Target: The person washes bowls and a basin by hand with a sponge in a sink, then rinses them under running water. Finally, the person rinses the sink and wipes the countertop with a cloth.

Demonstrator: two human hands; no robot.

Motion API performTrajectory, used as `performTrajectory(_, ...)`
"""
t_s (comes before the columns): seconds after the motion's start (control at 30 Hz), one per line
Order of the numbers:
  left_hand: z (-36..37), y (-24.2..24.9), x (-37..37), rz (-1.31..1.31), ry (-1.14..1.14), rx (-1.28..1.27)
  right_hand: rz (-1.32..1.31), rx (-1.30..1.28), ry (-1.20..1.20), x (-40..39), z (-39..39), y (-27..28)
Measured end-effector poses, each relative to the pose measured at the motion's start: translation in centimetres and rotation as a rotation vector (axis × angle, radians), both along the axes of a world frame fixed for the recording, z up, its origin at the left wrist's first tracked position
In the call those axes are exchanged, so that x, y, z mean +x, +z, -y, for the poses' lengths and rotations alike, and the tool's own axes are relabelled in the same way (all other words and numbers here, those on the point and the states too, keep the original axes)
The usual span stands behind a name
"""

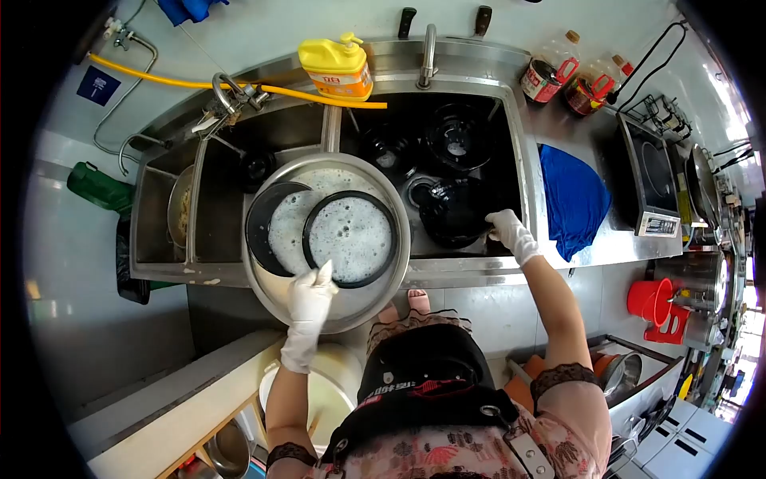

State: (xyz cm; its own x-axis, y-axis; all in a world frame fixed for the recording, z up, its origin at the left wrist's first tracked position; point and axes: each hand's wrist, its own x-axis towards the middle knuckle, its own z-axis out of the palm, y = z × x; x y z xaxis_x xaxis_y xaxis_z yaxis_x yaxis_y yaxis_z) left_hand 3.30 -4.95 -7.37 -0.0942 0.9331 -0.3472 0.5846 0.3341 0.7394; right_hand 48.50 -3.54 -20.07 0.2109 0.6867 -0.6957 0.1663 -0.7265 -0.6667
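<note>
My left hand (309,299), in a white glove, grips the near rim of a round black bowl (361,283) filled with suds. This bowl sits in a wide metal basin (398,195) of soapy water, overlapping a second black bowl (257,227) at its left. In the dark right sink, my right hand (511,234), also gloved, has its fingers closed at the right edge of another black bowl (452,214). More black bowls (459,136) lie behind it in that sink. The fingertips of my right hand are partly hidden by the rim.
A yellow jug (335,68) and a yellow hose (287,94) lie behind the basin. Faucets (428,56) rise at the back. A blue cloth (570,199), sauce bottles (550,68) and a cooker (654,172) stand on the right. A white bucket (335,375) is below.
</note>
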Motion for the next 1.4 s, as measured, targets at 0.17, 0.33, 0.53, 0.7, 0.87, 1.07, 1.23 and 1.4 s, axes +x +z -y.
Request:
performTrajectory(0.17, -0.1, -2.0, -1.5, 0.34, 0.22, -0.386, 0.175, -0.122, 0.292, 0.8, -1.4, -8.7)
performTrajectory(0.33, -1.6, -8.4, -1.1, 0.932, 0.45, -0.822, 0.319, -0.281, -0.142, -0.3, -1.7, -11.8)
performTrajectory(0.53, -2.0, -7.5, 0.2, 0.851, 0.428, -0.464, 0.759, 0.786, 0.094, -7.9, -3.6, 4.4)
performTrajectory(0.7, -1.7, -8.9, -1.0, 0.953, 0.453, -0.442, 0.448, 1.236, 0.615, -21.8, -6.6, 13.9)
performTrajectory(0.87, -2.1, -5.4, -0.3, 1.012, 0.522, -0.193, 1.168, 1.264, 1.286, -26.0, -10.1, 8.9)
performTrajectory(1.07, -2.5, -7.2, -0.8, 1.194, 0.584, -0.084, 0.799, 0.634, 1.314, -28.2, -5.2, 9.0)
performTrajectory(1.23, -3.4, -9.2, -0.3, 1.052, 0.533, -0.045, -0.081, 0.998, 0.8, -33.6, -5.0, 10.2)
performTrajectory(1.4, -1.5, -4.1, -0.7, 1.266, 0.603, -0.147, 0.587, 0.976, 0.943, -32.2, -10.4, 11.3)
